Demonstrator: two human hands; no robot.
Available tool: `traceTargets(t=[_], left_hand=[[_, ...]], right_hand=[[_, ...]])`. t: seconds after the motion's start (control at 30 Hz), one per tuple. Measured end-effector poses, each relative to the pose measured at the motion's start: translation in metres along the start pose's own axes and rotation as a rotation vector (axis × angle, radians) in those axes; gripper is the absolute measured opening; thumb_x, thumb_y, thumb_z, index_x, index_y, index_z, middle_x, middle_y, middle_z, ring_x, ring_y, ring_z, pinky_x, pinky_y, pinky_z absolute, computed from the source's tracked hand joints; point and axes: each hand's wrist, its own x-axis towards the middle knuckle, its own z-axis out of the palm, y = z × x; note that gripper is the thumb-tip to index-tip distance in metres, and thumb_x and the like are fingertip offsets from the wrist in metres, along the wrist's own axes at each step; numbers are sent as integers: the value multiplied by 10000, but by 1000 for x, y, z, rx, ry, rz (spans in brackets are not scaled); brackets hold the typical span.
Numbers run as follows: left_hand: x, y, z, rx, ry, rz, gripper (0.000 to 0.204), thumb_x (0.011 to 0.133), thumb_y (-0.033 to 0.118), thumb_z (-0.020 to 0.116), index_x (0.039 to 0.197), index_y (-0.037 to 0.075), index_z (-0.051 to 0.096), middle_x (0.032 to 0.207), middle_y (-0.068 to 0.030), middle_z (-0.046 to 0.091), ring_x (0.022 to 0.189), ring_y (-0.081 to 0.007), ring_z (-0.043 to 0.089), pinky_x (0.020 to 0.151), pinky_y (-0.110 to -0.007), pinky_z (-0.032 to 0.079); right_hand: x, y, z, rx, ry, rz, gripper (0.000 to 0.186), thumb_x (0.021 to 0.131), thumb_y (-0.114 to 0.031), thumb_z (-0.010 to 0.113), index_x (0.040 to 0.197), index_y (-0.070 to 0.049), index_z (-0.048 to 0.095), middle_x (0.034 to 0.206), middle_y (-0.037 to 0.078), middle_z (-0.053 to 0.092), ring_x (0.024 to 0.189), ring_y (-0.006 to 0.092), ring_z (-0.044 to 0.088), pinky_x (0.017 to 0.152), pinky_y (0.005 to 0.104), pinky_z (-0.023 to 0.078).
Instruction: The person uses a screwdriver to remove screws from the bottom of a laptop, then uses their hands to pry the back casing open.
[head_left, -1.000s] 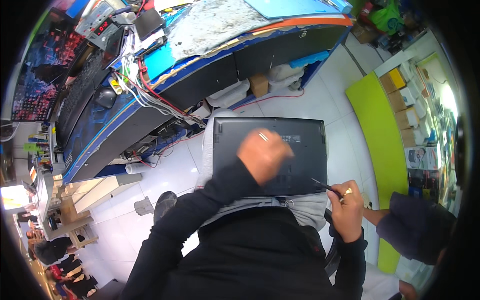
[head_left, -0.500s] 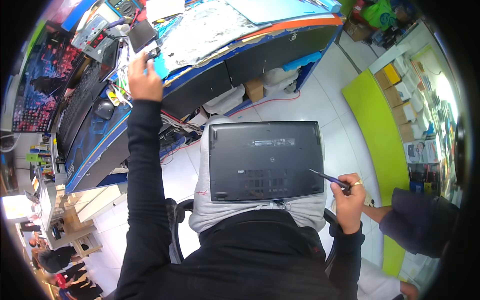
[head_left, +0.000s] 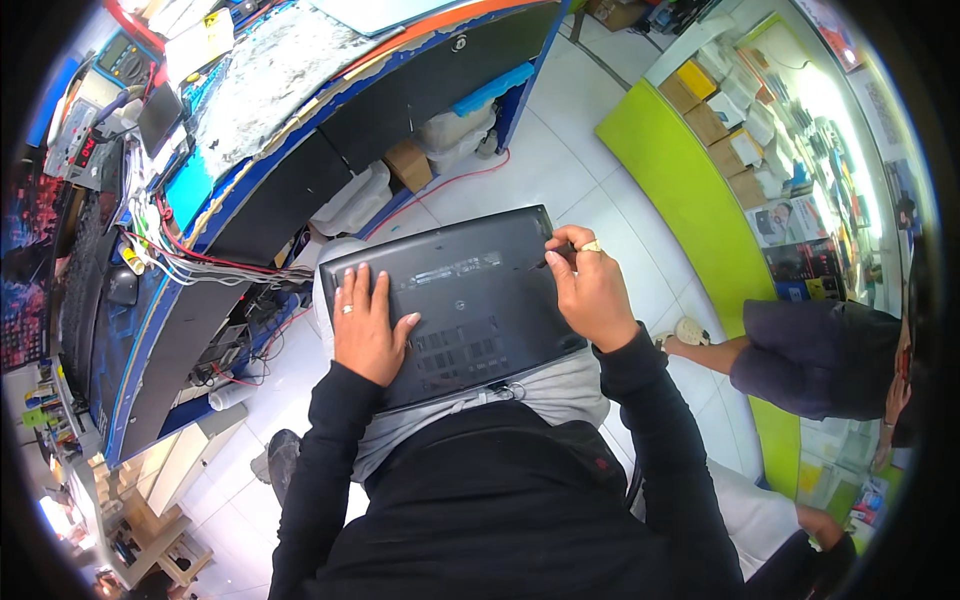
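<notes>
A black laptop (head_left: 490,290) lies upside down across my lap, bottom cover up, with vents and a label strip showing. My left hand (head_left: 368,325) rests flat on its left part, fingers spread, a ring on one finger. At the right edge of the cover my right hand (head_left: 592,285) is closed round a thin screwdriver (head_left: 541,265). Most of the screwdriver is hidden by the fingers; its tip points at the cover's upper right area, and I cannot tell whether it touches a screw.
A cluttered workbench (head_left: 265,100) with a worn mat stands at the upper left, a power supply (head_left: 85,145) and mouse (head_left: 122,285) on it. Cables (head_left: 215,262) hang off its edge. A green-edged display counter (head_left: 680,190) is on the right, with another person's leg (head_left: 710,352) beside it.
My left hand has come from the bench down onto the laptop. The right hand has brought the screwdriver up to the laptop's right edge. The laptop now sits tilted in view.
</notes>
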Motion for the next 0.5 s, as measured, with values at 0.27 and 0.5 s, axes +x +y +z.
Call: traceTargets(t=[0.27, 0.5], left_hand=[[-35, -17, -9, -183, 54, -192, 837, 890, 219, 858, 1541, -97, 439, 1649, -350, 346, 1546, -499, 350, 1278, -526, 308], [-37, -18, -8, -292, 62, -275, 872, 873, 204, 867, 1555, -99, 416, 1653, -327, 333, 1538, -479, 366, 1277, -499, 319]], right_hand=[[-26, 28, -30, -21, 155, 234, 220, 1054, -71, 637, 1239, 32, 579, 992, 154, 758, 852, 300, 757, 755, 389, 583], [-28, 31, -27, -11, 149, 202, 221, 1058, -63, 629, 1247, 37, 573, 1018, 159, 755, 869, 297, 755, 783, 383, 584]])
